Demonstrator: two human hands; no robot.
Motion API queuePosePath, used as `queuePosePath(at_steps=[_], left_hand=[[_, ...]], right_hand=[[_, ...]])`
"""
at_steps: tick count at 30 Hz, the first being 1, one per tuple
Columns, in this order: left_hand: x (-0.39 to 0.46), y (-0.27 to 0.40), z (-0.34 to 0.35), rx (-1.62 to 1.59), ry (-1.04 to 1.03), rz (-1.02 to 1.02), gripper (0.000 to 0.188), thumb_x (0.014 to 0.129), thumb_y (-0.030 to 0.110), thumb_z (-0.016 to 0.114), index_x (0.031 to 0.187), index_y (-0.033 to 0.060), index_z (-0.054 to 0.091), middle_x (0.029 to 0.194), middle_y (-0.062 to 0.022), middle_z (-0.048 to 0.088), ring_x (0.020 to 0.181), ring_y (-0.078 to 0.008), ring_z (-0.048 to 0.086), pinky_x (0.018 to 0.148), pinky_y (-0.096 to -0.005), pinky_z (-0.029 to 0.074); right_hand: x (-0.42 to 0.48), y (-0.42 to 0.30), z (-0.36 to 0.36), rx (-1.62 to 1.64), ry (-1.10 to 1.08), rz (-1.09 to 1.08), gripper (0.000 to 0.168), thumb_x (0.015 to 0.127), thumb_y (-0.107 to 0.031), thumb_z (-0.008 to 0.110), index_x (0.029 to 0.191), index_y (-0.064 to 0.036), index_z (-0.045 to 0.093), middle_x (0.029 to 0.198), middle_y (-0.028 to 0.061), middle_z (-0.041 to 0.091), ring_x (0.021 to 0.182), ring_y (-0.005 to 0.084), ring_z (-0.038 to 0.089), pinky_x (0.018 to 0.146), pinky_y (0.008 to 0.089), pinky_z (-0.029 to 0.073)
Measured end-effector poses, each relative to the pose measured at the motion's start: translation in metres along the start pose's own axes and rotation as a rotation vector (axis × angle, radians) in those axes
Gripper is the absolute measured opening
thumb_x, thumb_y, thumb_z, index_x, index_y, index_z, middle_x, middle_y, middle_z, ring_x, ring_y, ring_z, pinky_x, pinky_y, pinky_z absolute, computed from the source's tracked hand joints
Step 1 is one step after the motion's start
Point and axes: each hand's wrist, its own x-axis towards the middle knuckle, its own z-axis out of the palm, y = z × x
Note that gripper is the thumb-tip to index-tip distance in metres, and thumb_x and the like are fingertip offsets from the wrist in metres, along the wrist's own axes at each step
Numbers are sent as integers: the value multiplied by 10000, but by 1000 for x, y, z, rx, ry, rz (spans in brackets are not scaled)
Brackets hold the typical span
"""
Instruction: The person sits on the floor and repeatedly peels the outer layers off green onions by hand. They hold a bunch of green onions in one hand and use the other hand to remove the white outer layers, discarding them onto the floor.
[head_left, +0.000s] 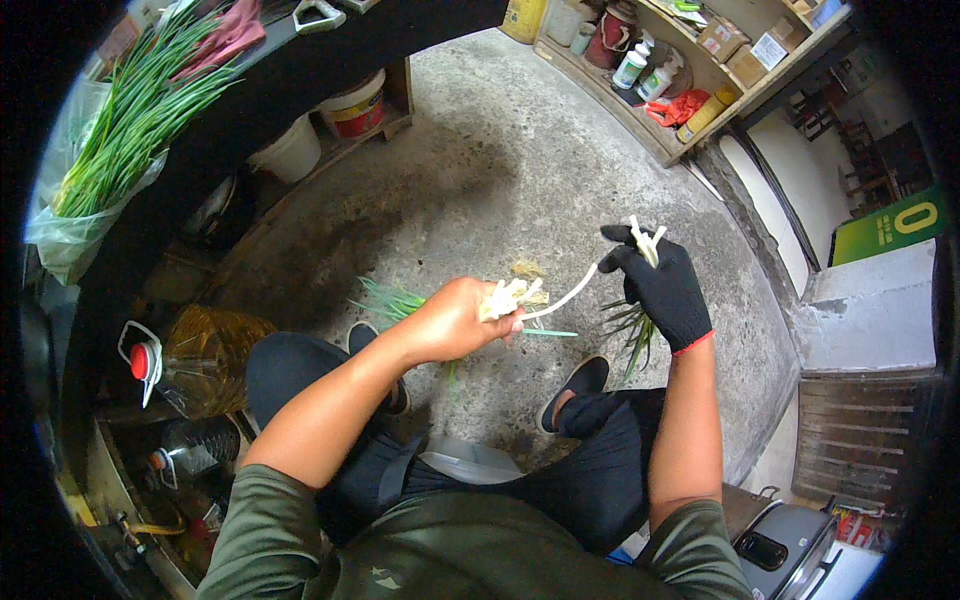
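My bare left hand (457, 319) grips a bunch of scallions (504, 300), their white ends pointing right. Green leaves (401, 300) of scallions show beyond that wrist; my hand hides how they connect. One pale scallion stalk (566, 298) curves from the bunch to the fingertips of my right hand (660, 281), which wears a black knit glove with a red cuff. That hand also holds several white stems (646, 241), with dark green leaves (636, 330) hanging below it. Yellowish root trimmings (528, 268) lie on the floor beyond my left hand.
A large scallion bunch (135, 135) rests in a plastic bag on the counter at left. Below stand a white bucket (289, 150) and an oil jug (210, 364). A wooden shelf (664, 142) with bottles and boxes is at upper right. My shoes (585, 379) are on the concrete floor (465, 217).
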Motion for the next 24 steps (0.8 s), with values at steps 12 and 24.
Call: queuePosePath(at_steps=[12,24], left_hand=[[-1,-13,-2,687,382,486,268,695,30,703,954,99,713,829,-85,676,837,-326,632,735,-431,540],[0,-9,-7,504,374,448,311,680,-19,727,974,80,705,898,-112,706,855,-344,644,781,-435,539]], right_hand=[[-8,-3,10,-24,-37,-191,144,904,-125,729,996,-15,739,819,33,713,700,101,621,631,273,498],[-6,-13,10,154,-13,42,301,1011,-265,616,1175,-53,753,858,39,746,590,72,549,548,255,457]])
